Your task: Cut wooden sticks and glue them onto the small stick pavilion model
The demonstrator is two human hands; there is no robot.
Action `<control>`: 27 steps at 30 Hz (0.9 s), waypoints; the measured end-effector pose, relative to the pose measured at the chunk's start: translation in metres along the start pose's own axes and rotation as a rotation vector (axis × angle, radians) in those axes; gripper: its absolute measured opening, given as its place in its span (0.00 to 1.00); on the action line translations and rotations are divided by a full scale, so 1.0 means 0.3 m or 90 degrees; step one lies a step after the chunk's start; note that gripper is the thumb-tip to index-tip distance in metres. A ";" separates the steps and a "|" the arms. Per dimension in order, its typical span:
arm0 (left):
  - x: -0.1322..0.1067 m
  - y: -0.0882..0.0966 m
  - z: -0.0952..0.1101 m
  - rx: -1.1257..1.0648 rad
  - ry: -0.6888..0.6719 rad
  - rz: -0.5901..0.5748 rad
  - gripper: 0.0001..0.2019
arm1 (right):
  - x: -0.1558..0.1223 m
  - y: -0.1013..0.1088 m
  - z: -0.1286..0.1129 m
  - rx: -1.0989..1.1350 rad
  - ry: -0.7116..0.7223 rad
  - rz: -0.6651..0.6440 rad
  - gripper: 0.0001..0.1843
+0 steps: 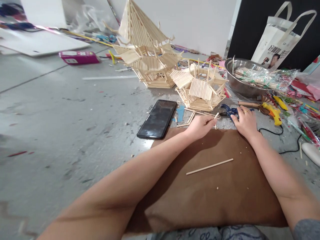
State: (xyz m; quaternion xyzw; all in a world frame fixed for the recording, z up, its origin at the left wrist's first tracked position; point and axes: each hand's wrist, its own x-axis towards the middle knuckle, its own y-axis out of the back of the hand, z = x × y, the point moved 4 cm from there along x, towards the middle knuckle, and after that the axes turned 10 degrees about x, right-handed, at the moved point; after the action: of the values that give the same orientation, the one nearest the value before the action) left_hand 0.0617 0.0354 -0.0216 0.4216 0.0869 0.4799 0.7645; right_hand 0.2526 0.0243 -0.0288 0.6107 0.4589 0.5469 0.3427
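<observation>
My left hand is closed, pinching a short wooden stick between thumb and fingers. To its right, my right hand has its fingers curled over a pair of blue-handled pliers on the floor; the palm side is hidden. Just beyond both hands stands a low wooden-stick pavilion with slatted roof panels. Several cut stick pieces lie left of my left hand. One longer stick rests on the brown sheet beneath my forearms.
A taller stick pagoda stands behind. A black phone lies at left. On the right are a metal bowl with bagged sticks, a yellow glue gun with a black cord, and a white tote bag. A purple packet lies farther left.
</observation>
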 end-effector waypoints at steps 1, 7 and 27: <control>0.000 -0.003 0.001 0.008 -0.003 -0.006 0.18 | -0.001 0.016 -0.015 0.018 0.038 0.023 0.26; -0.005 -0.020 0.024 0.052 -0.035 -0.044 0.16 | -0.050 0.074 -0.152 0.108 0.338 0.040 0.18; 0.002 -0.008 0.044 -0.154 0.035 -0.130 0.13 | -0.056 0.048 -0.143 0.380 0.259 0.049 0.09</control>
State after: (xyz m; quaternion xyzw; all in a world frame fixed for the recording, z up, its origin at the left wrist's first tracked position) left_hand 0.0705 0.0280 -0.0149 0.3018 0.0918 0.4179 0.8520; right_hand 0.2136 0.0000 -0.0145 0.5794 0.6334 0.5120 0.0302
